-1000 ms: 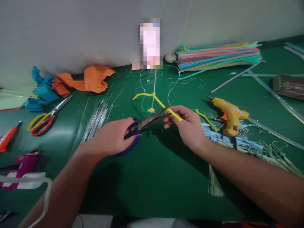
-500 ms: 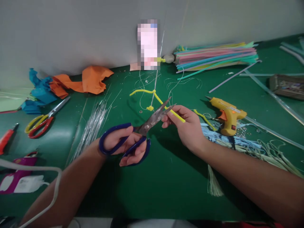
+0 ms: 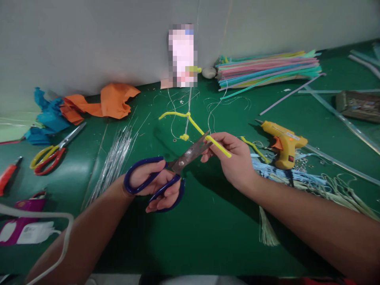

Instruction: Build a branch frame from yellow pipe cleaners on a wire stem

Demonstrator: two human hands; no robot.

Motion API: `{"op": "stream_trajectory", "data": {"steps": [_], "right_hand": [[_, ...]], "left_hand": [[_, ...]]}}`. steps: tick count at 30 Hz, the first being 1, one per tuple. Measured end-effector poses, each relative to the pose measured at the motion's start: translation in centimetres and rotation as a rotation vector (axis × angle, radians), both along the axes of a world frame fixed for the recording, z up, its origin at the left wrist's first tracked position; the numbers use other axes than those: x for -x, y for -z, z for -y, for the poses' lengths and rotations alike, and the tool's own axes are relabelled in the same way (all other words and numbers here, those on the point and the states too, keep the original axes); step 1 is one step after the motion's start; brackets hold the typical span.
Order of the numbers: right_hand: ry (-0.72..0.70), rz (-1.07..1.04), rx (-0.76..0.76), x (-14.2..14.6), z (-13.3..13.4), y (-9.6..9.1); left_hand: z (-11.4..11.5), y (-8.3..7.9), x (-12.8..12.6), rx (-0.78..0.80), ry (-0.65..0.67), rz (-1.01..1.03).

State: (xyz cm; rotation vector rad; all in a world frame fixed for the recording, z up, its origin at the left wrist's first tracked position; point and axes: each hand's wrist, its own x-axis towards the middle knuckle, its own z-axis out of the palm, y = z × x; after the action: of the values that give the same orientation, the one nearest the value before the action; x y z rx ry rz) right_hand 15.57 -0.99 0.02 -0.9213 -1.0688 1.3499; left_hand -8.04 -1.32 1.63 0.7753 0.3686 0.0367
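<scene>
My left hand (image 3: 154,186) grips the blue-handled scissors (image 3: 166,172), fingers through the loops, palm turned up. The blades point up and right and close on a yellow pipe cleaner (image 3: 196,128). My right hand (image 3: 233,156) pinches that pipe cleaner just right of the blade tips. The pipe cleaner's far end bends left over the green table (image 3: 190,229), with a thin string tied to it and a small yellow knot (image 3: 184,137) hanging below.
A yellow glue gun (image 3: 282,142) lies right of my right hand, beside pale tassels (image 3: 326,184). Coloured pipe cleaners (image 3: 267,71) are stacked at the back wall. Thin wires (image 3: 114,158), red-yellow scissors (image 3: 52,152), orange paper (image 3: 109,99) and blue paper (image 3: 47,116) lie to the left.
My left hand rolled palm up and dropped toward me with the scissors. The blades opened around the yellow pipe cleaner, then came together on it. My right hand stayed put.
</scene>
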Motion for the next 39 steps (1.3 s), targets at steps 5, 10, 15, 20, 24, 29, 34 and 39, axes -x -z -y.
{"op": "stream_trajectory", "data": {"steps": [5, 10, 15, 20, 24, 29, 34, 39], "right_hand": [[-0.048, -0.020, -0.007, 0.2, 0.3, -0.2], [-0.066, -0.005, -0.017, 0.2, 0.2, -0.5], [-0.104, -0.006, -0.022, 0.1, 0.3, -0.6], [-0.117, 0.033, -0.034, 0.1, 0.5, -0.9], [-0.104, 0.020, -0.039, 0.2, 0.5, -0.7], [-0.084, -0.013, -0.034, 0.2, 0.4, -0.4], [-0.065, -0.059, -0.057, 0.3, 0.4, -0.5], [-0.066, -0.070, -0.051, 0.2, 0.3, -0.5]], "left_hand": [[0.1, -0.1, -0.3, 0.023, -0.030, 0.013], [0.0, -0.1, -0.5, 0.014, -0.036, -0.006], [0.0, 0.2, -0.4, 0.022, -0.067, -0.020], [0.2, 0.1, -0.5, 0.014, -0.068, -0.060], [0.1, -0.1, -0.7, -0.071, -0.040, -0.066], [-0.1, -0.4, -1.1, -0.137, -0.008, -0.047], [-0.1, -0.6, -1.2, -0.192, -0.010, -0.025], [0.0, -0.3, -1.0, -0.251, -0.110, -0.095]]}}
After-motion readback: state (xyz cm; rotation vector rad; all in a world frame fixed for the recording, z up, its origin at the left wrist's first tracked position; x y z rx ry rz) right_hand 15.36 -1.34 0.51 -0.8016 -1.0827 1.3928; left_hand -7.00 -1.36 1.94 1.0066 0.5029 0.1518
